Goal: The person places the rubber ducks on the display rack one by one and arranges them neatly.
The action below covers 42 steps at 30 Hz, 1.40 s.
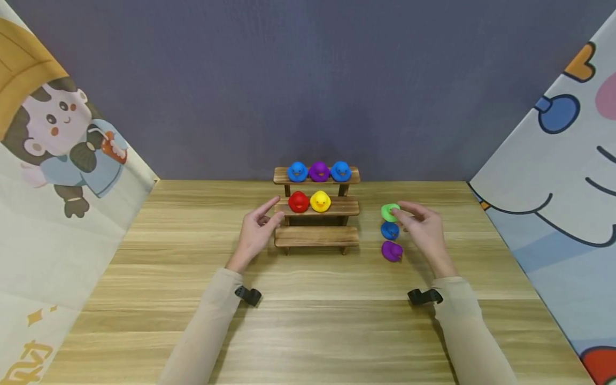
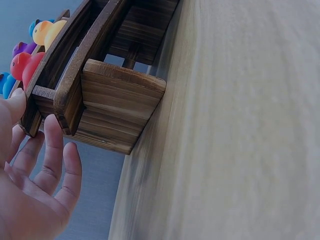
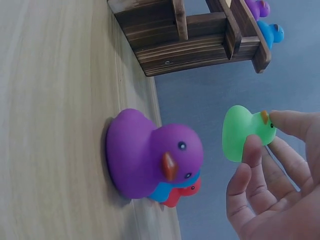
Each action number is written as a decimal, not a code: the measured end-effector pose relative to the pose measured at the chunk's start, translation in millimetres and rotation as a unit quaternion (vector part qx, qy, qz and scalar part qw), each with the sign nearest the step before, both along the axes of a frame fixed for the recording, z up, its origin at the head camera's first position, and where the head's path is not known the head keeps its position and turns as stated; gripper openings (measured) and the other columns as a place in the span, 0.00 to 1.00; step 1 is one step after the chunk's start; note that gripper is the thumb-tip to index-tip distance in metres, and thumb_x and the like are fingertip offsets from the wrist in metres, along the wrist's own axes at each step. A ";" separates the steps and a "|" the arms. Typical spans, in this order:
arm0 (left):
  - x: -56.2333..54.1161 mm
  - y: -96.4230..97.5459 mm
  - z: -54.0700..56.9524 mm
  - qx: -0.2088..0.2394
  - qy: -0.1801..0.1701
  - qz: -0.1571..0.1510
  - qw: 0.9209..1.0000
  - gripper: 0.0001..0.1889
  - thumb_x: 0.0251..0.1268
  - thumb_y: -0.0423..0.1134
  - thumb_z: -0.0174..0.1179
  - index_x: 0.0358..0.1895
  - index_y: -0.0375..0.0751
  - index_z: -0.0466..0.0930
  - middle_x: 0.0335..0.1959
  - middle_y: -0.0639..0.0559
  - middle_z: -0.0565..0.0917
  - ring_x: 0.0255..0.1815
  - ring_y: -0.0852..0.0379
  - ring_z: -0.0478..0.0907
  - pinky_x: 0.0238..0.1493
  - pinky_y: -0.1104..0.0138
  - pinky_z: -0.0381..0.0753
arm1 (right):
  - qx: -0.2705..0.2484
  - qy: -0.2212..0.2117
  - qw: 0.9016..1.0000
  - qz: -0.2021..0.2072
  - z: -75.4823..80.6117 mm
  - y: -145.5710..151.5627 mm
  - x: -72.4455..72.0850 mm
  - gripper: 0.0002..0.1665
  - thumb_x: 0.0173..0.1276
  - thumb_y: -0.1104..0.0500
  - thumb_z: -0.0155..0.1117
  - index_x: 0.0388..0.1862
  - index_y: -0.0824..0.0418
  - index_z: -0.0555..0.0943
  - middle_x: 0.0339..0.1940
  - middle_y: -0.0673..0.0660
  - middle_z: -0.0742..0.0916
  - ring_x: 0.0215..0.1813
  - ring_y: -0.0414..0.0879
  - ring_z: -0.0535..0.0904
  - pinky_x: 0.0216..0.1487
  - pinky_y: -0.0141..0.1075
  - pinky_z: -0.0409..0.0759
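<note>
My right hand (image 1: 426, 234) pinches a light green rubber duck (image 3: 237, 133) by its head, holding it above the table to the right of the wooden tiered stand (image 1: 316, 236). Below it are a blue duck (image 1: 390, 231) and a purple duck (image 1: 392, 251); the right wrist view also shows a red duck (image 3: 181, 193) behind them, which the head view hides. Beside the stand's left end is my left hand (image 1: 255, 231), its fingers extended, with fingertips right at the shelf ends and nothing in its grasp.
On the top shelf stand two blue ducks with a purple duck (image 1: 320, 172) between them. The middle shelf carries a red duck (image 1: 299, 202) and a yellow duck (image 1: 320, 201). A dark wall (image 1: 308, 85) rises behind the table, with printed panels on both sides.
</note>
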<state>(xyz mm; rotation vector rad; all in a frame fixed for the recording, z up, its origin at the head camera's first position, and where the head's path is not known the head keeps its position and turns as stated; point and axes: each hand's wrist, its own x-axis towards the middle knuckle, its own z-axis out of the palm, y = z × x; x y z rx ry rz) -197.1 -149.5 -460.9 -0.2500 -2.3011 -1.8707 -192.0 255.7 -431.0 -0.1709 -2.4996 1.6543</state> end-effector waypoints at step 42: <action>-0.3 0.2 -0.2 0.008 -0.003 -0.001 1.000 0.26 0.77 0.41 0.67 0.74 0.47 0.79 0.39 0.29 0.90 0.29 0.62 0.83 0.23 0.73 0.71 | -0.030 0.017 0.999 0.035 23.7 -29.7 2.9 0.28 0.74 0.48 0.74 0.65 0.63 0.85 0.31 0.37 0.91 0.32 0.31 0.86 0.36 0.28 0.84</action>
